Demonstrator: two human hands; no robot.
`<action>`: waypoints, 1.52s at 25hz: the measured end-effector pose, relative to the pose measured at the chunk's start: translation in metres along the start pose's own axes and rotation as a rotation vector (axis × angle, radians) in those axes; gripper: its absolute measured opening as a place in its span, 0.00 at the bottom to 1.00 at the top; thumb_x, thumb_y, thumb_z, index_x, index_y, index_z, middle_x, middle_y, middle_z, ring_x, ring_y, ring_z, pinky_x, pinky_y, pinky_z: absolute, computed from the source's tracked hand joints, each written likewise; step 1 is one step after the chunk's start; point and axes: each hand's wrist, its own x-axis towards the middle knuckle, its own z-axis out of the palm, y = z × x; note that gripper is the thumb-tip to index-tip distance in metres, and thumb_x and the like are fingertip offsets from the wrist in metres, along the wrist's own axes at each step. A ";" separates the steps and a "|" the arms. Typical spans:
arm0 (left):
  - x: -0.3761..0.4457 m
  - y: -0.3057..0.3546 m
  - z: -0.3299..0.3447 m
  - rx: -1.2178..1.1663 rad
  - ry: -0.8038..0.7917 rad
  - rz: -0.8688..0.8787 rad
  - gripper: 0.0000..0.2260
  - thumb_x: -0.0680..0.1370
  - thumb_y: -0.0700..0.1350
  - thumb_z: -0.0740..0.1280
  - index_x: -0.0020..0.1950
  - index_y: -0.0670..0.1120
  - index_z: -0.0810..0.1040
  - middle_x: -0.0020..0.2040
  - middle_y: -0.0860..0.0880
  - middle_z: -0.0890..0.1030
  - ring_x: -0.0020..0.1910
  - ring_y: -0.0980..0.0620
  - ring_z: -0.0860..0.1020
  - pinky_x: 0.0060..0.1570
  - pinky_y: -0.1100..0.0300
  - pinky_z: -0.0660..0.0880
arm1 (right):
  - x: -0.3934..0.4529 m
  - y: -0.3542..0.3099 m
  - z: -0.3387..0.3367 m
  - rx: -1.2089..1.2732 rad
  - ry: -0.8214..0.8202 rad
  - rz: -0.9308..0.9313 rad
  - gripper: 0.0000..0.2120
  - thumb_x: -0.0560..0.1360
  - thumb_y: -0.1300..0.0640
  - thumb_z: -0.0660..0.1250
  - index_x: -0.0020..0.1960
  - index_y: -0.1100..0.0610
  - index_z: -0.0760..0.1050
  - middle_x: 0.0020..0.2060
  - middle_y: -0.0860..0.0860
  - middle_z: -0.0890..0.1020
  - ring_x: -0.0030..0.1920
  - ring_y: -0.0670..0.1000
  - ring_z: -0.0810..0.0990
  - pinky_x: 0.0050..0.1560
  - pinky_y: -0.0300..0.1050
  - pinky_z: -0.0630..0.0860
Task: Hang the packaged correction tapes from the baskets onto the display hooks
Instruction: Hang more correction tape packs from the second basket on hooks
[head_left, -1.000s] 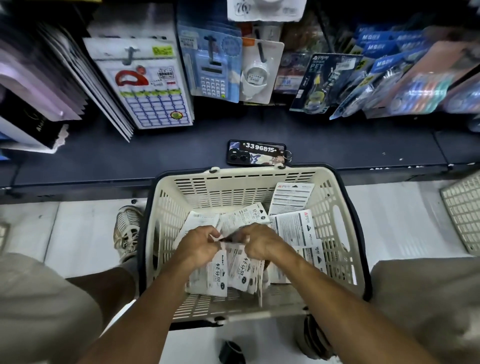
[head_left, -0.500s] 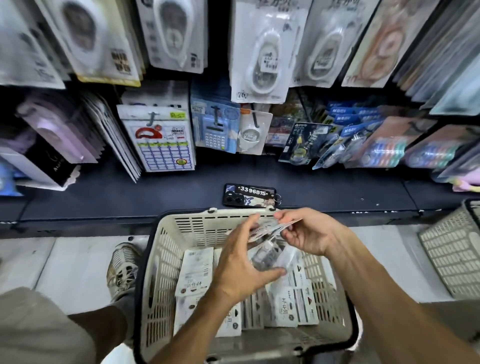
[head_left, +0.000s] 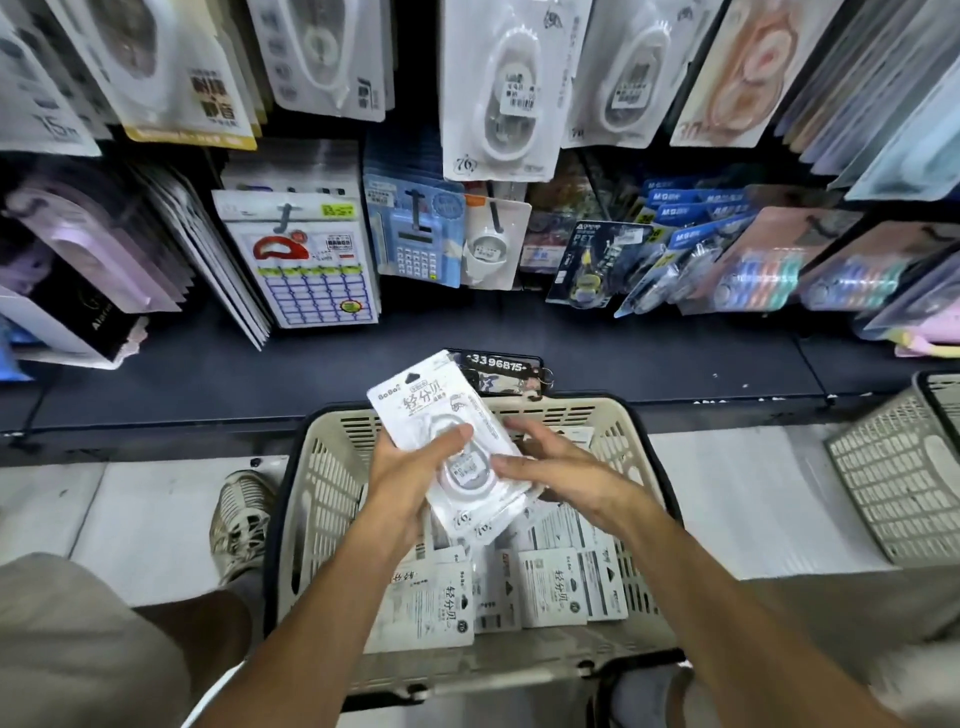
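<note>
A small stack of white packaged correction tapes (head_left: 431, 410) is held face up above the beige basket (head_left: 322, 467). My left hand (head_left: 410, 467) grips the stack from the left, thumb lying across the top pack. My right hand (head_left: 550, 467) touches the stack's right side with straight fingers. Several more packs (head_left: 561, 587) lie loose on the basket floor. Matching white correction tapes (head_left: 498, 88) hang on the display hooks straight above.
A phone with a numbered tag (head_left: 498, 364) lies on the dark shelf ledge (head_left: 208, 374) just behind the basket. A second beige basket (head_left: 904, 467) stands at the right. Calculators (head_left: 415, 234) and other stationery hang on lower hooks. My shoe (head_left: 239, 514) is left of the basket.
Both hands have lifted a stack of packs out of the basket and turned it face up. The view has tilted upward toward the hooks.
</note>
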 end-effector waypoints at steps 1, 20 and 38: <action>0.001 -0.001 -0.004 -0.064 -0.008 -0.066 0.30 0.59 0.42 0.82 0.59 0.48 0.78 0.46 0.47 0.89 0.43 0.45 0.88 0.34 0.52 0.83 | 0.003 0.009 0.011 0.089 -0.090 0.021 0.28 0.73 0.48 0.76 0.71 0.45 0.72 0.60 0.49 0.84 0.58 0.53 0.83 0.57 0.54 0.80; 0.022 -0.038 -0.072 0.672 0.154 0.035 0.36 0.61 0.43 0.86 0.65 0.52 0.75 0.48 0.61 0.84 0.49 0.59 0.83 0.53 0.58 0.79 | 0.073 0.130 0.112 0.038 -0.016 0.333 0.18 0.67 0.61 0.81 0.54 0.52 0.82 0.53 0.49 0.87 0.49 0.46 0.84 0.50 0.42 0.79; -0.005 -0.049 -0.070 1.387 -0.299 -0.066 0.39 0.68 0.48 0.80 0.75 0.54 0.65 0.53 0.55 0.80 0.46 0.54 0.81 0.42 0.61 0.79 | 0.033 0.083 0.033 0.317 0.073 0.687 0.10 0.75 0.56 0.63 0.47 0.61 0.79 0.29 0.55 0.82 0.25 0.52 0.79 0.42 0.56 0.85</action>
